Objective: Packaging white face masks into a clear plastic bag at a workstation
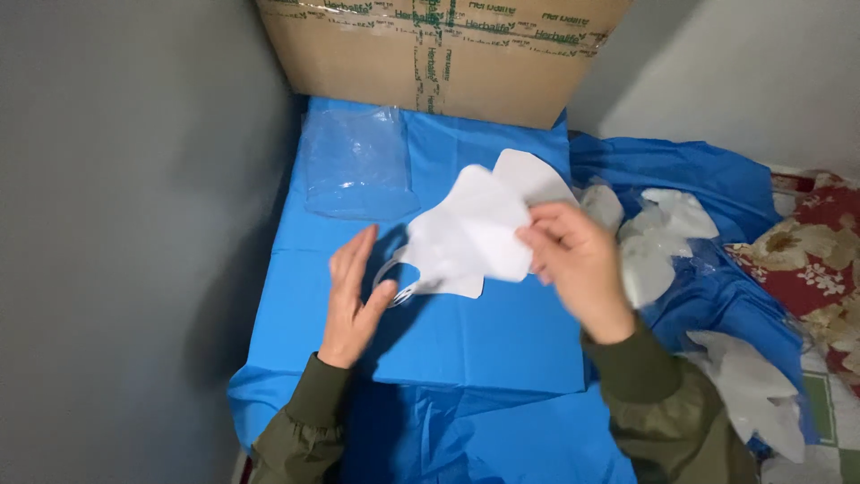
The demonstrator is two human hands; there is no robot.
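Head view: right hand (578, 260) pinches white mask (470, 233).

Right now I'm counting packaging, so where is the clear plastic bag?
In the head view, the clear plastic bag lies upper left on the blue cloth, below the cardboard box, beyond the left hand.

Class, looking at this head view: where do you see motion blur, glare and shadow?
Head view: the right hand is slightly motion-blurred, holding the white mask; glare glints on the clear plastic bags; the left hand casts a soft shadow on the blue cloth.
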